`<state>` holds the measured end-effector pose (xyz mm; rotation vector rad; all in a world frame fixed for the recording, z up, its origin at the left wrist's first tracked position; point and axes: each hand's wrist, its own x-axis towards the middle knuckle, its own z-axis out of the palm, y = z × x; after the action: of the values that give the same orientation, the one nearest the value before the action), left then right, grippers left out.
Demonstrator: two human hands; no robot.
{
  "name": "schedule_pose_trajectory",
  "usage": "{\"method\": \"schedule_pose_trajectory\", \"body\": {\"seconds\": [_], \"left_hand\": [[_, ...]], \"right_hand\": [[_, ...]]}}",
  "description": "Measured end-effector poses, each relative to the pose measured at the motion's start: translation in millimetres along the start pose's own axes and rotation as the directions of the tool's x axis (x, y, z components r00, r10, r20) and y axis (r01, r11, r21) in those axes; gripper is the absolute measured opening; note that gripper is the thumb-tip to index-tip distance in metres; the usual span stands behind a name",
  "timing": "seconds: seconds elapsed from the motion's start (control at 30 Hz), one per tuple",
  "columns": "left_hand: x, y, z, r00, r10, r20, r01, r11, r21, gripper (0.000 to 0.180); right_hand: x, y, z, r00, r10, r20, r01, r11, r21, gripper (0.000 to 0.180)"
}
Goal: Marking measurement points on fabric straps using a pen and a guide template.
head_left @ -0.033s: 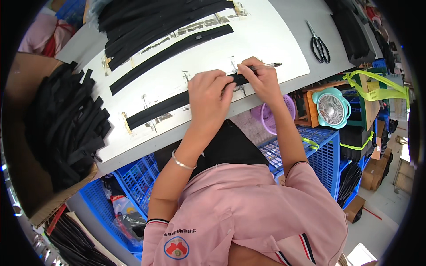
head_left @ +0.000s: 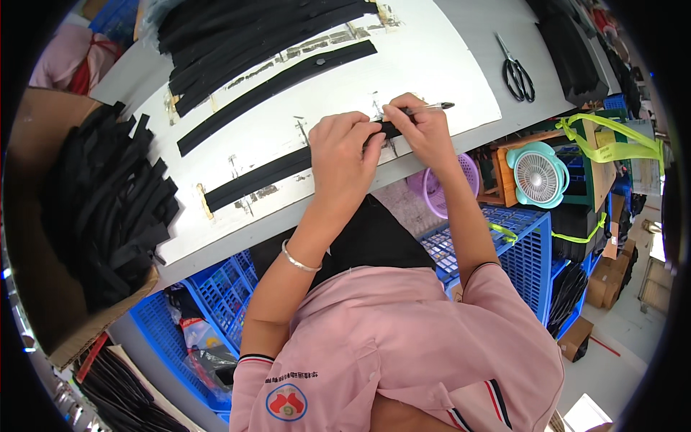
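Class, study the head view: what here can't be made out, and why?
All in the head view:
Nearest black strip, middle: covered by the left hand.
Pen, part in the right hand: covered by that hand.
Strip pile, far side: cut off by the picture's top edge.
Cardboard box, bottom: hidden by the heaped strips.
Grey spot on the second strip: too small to identify.

Both arms [head_left: 471,223] extended to black strip [head_left: 259,176].
Left hand [head_left: 344,150] over it, fingers bent; right hand [head_left: 425,131], fingertips pinched, near right end.
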<state>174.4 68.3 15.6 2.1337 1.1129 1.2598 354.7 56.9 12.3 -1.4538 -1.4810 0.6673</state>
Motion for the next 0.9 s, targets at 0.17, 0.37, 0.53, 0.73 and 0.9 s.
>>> {"method": "schedule_pose_trajectory", "body": {"seconds": [0.17, 0.37, 0.53, 0.73, 0.9], "left_hand": [[-0.6, -2.4, 17.6, 1.0, -0.016, 0.019, 0.015, 0.998, 0.067, 0.011], [-1.8, -2.3, 20.6, 0.999, -0.044, 0.014, 0.043, 0.996, 0.077, 0.009], [-1.6, -2.9, 20.9, 0.999, -0.048, 0.005, 0.047, 0.997, 0.066, 0.009], [-0.4, -7.3, 20.6, 0.999, -0.025, -0.026, 0.027, 0.998, 0.057, 0.01], [-16.2, 9.2, -3.4, 0.997, -0.02, 0.076, 0.003, 0.977, 0.213, 0.03]], "right_hand": [[-0.1, 0.0, 0.5, 0.998, -0.009, 0.066, 0.018, 0.991, -0.132, 0.014], [-4.7, 3.1, -1.7, 0.999, 0.042, 0.013, -0.042, 0.998, 0.055, 0.014], [-3.6, 4.6, -8.4, 0.993, -0.019, 0.118, 0.027, 0.998, -0.062, 0.017], [-0.1, 5.9, -1.1, 0.989, -0.114, 0.092, 0.125, 0.983, -0.13, 0.021], [-7.7, 5.1, -9.4, 0.998, 0.034, 0.049, -0.036, 0.999, 0.025, 0.019]]}}
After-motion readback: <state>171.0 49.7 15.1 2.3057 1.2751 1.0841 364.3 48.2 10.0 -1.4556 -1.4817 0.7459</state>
